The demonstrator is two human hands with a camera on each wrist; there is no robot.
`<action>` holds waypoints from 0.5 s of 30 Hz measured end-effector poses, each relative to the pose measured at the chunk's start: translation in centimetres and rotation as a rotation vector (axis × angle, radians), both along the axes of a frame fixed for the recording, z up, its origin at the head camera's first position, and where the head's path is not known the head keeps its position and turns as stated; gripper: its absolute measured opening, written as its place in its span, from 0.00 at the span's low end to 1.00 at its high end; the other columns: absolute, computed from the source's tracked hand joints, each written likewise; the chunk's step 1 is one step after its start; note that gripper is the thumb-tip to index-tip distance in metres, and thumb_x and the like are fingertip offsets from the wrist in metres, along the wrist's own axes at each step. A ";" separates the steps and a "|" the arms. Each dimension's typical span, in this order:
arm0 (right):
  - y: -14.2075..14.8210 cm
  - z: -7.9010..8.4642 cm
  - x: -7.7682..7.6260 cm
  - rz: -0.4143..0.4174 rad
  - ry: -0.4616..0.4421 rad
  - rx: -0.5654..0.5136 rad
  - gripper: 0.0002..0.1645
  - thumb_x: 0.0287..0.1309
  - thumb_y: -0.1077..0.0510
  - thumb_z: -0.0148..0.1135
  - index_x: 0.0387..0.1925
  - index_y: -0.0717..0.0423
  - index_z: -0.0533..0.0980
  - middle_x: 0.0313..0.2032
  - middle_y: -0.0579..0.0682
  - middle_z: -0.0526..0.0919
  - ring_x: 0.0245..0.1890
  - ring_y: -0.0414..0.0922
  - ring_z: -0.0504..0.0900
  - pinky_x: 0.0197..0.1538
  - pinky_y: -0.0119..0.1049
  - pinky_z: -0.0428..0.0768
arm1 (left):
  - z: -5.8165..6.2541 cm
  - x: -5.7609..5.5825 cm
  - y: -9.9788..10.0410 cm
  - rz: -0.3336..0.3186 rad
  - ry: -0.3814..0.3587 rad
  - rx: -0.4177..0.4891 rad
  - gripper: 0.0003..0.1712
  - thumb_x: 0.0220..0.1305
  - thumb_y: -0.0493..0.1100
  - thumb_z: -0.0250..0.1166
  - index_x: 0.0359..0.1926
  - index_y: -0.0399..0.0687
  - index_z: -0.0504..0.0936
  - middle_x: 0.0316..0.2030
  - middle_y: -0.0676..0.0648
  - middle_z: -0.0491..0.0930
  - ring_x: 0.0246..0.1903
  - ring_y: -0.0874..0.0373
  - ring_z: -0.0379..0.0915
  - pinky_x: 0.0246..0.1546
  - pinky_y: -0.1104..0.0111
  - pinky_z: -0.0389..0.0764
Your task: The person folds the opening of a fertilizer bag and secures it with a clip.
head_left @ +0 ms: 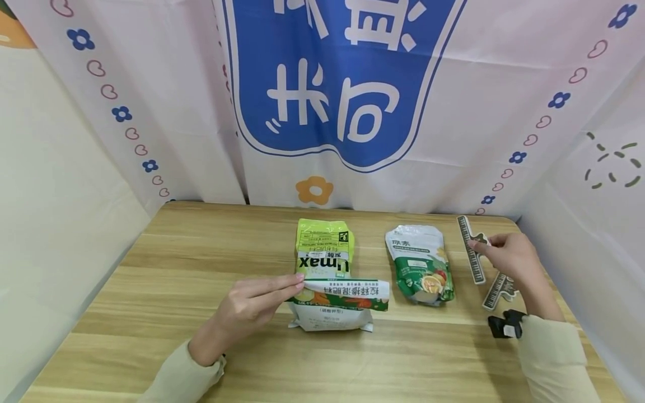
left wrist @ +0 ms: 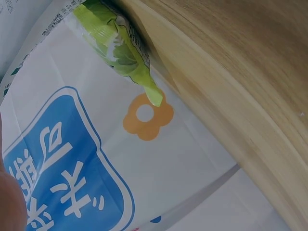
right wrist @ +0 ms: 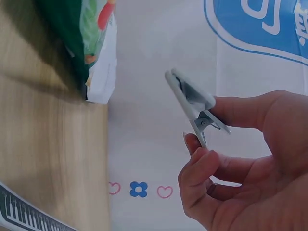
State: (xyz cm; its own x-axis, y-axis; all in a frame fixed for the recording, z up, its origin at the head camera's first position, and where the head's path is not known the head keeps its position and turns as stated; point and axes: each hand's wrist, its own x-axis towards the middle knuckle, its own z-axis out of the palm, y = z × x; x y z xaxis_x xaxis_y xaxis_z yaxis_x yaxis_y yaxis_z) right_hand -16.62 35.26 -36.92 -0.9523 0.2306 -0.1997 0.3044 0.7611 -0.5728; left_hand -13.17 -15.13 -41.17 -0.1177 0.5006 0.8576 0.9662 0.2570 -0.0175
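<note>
My left hand (head_left: 247,305) pinches the left end of the folded top of a white fertilizer bag (head_left: 332,320), whose printed flap lies across the front. Right behind that bag is a lime-green fertilizer bag (head_left: 323,232), partly covered by the flap in the head view. My right hand (head_left: 516,260) holds a long bag clip (head_left: 470,252) with a piano-key pattern between thumb and fingers. Seen edge-on in the right wrist view, the clip (right wrist: 185,98) grips nothing. A second piano-key clip (head_left: 496,292) lies on the table below my right hand.
A white and green pouch (head_left: 420,266) with fruit pictures lies right of the two bags. The wooden table (head_left: 151,291) ends at a white printed curtain (head_left: 201,162) behind, with pale cloth walls at both sides. A black wrist camera (head_left: 506,324) sits by the right cuff.
</note>
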 end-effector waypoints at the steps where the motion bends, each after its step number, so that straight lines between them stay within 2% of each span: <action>1: -0.1 0.1 0.1 0.002 0.009 0.002 0.49 0.72 0.33 0.58 0.67 0.75 0.71 0.66 0.75 0.73 0.58 0.66 0.76 0.50 0.54 0.82 | 0.0 0.0 0.0 0.001 0.000 0.001 0.16 0.78 0.31 0.56 0.47 0.37 0.91 0.45 0.40 0.92 0.40 0.52 0.92 0.44 0.73 0.90; 4: -0.6 0.5 0.3 0.005 0.037 0.007 0.48 0.71 0.31 0.59 0.67 0.72 0.73 0.66 0.74 0.74 0.60 0.66 0.76 0.52 0.58 0.82 | 0.0 0.0 0.0 0.004 0.001 0.002 0.16 0.78 0.31 0.56 0.47 0.37 0.91 0.45 0.40 0.92 0.40 0.52 0.92 0.45 0.73 0.90; 8: -1.4 0.9 0.8 0.013 0.077 0.009 0.48 0.69 0.30 0.61 0.69 0.66 0.74 0.61 0.70 0.79 0.47 0.56 0.85 0.40 0.44 0.84 | 0.0 0.0 0.0 0.007 -0.002 0.003 0.16 0.78 0.31 0.56 0.47 0.37 0.91 0.45 0.40 0.92 0.40 0.52 0.92 0.45 0.73 0.90; 11: -1.9 1.3 1.1 0.032 0.104 0.004 0.47 0.67 0.30 0.63 0.69 0.64 0.75 0.55 0.66 0.83 0.35 0.46 0.86 0.33 0.32 0.80 | 0.0 0.0 0.0 0.007 -0.007 0.004 0.16 0.78 0.31 0.56 0.47 0.37 0.91 0.45 0.40 0.92 0.40 0.52 0.92 0.45 0.73 0.90; 15: -2.6 1.7 1.4 0.067 0.137 0.006 0.42 0.66 0.31 0.65 0.64 0.59 0.80 0.50 0.60 0.86 0.31 0.41 0.85 0.34 0.31 0.77 | 0.0 0.0 0.0 0.003 -0.008 0.004 0.15 0.78 0.31 0.56 0.47 0.37 0.91 0.46 0.40 0.92 0.40 0.52 0.92 0.45 0.73 0.90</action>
State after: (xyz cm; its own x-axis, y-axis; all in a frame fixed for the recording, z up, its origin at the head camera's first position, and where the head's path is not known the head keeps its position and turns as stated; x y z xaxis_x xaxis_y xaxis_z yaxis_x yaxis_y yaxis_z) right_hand -15.18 32.70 -35.19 -0.9838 0.1668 -0.0658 0.1725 0.7804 -0.6010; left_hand -13.19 -15.13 -41.13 -0.1266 0.4970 0.8585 0.9655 0.2604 -0.0084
